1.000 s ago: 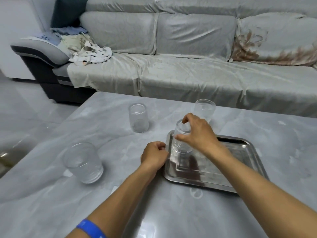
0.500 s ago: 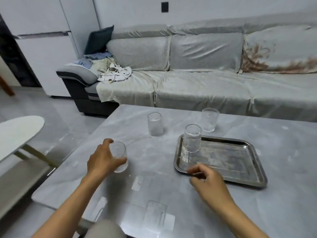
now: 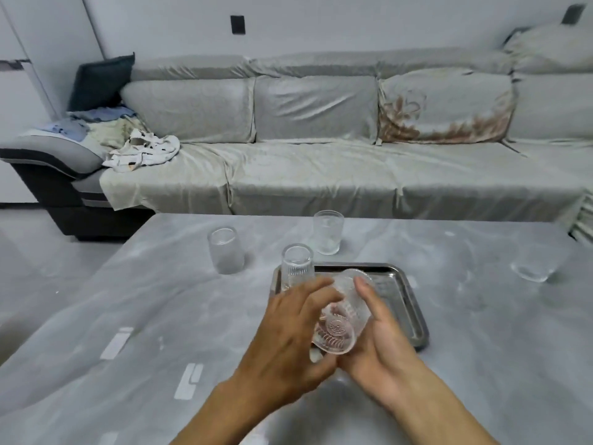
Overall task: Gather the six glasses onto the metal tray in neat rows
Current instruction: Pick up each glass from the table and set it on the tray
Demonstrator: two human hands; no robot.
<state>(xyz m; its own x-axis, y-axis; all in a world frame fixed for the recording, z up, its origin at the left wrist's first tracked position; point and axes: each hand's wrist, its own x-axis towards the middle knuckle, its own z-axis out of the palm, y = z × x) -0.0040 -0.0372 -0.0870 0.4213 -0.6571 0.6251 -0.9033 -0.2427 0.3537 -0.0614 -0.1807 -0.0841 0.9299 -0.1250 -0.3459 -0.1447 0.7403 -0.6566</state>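
Observation:
The metal tray lies on the grey marble table. One ribbed glass stands upright in the tray's far left corner. A patterned glass is tilted on its side above the tray's near left part, its base toward me. My left hand wraps it from the left and my right hand cups it from the right. A frosted glass stands on the table left of the tray. Another glass stands just behind the tray. A low glass sits far right.
The table has its left edge running toward me, with floor beyond it. A long grey sofa stands close behind the table, with crumpled clothes on its left end.
My left hand has carried the glass from the table's left side over to the tray. My right hand has risen from the tray's near edge and joined it on the glass.

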